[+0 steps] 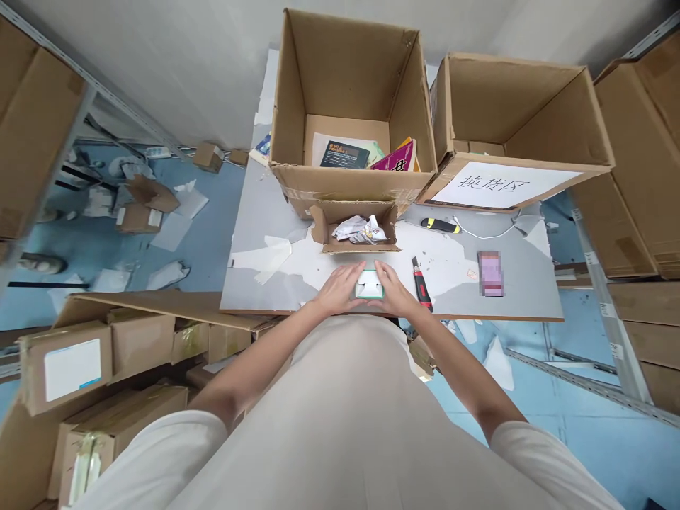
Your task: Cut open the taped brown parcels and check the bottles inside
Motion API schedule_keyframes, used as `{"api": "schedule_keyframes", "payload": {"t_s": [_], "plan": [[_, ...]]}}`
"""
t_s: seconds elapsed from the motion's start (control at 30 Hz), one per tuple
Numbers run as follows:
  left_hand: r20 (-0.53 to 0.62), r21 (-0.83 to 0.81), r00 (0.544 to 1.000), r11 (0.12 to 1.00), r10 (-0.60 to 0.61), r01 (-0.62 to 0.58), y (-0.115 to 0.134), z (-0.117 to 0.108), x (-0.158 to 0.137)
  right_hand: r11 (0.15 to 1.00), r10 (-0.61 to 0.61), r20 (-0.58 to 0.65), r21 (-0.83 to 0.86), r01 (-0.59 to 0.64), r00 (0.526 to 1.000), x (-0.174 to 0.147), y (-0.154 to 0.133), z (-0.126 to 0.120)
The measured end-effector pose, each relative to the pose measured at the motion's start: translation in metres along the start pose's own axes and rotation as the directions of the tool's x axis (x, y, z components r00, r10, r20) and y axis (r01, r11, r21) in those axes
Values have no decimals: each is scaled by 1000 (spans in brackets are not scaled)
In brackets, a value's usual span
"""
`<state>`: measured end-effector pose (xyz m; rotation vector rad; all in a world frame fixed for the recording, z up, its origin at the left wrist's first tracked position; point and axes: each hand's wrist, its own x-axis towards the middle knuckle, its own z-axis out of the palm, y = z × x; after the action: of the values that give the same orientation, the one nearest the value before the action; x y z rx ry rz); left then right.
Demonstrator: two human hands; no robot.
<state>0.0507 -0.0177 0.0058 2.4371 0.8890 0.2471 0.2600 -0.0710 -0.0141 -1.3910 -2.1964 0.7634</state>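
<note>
Between my two hands at the table's front edge is a small white box (370, 285) with green edges, its end flaps facing up. My left hand (340, 289) is closed against the box's left side, and my right hand (393, 287) grips the opposite side. Just beyond them stands an open small cardboard box (361, 248) with crumpled white paper (360, 229) inside. A red and black utility knife (422, 285) lies to the right of my right hand. Farther back rests a yellow and black cutter (440, 225).
Two large open cartons stand at the back: the left carton (353, 180) holds books (344, 155), the right carton (435, 188) bears a handwritten sign (478, 183). A pink, blurred object (491, 273) lies on the table (531, 290) at right. Packed boxes (141, 340) fill a bin at lower left.
</note>
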Motion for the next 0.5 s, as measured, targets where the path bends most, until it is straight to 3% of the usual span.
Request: {"api": "schedule_keyframes", "payload": {"t_s": [0.13, 0.27, 0.4, 0.5], "plan": [[114, 187, 992, 979, 62, -82, 18, -9, 12, 969, 167, -43, 191, -156, 985, -22, 15, 17], [140, 304, 989, 949, 46, -87, 23, -4, 17, 883, 364, 12, 315, -349, 932, -40, 34, 46], [102, 240, 992, 966, 75, -98, 5, 3, 12, 776, 508, 102, 377, -505, 856, -51, 50, 69], [12, 138, 998, 989, 56, -57, -6, 6, 6, 734, 559, 63, 427, -529, 827, -51, 46, 69]]}}
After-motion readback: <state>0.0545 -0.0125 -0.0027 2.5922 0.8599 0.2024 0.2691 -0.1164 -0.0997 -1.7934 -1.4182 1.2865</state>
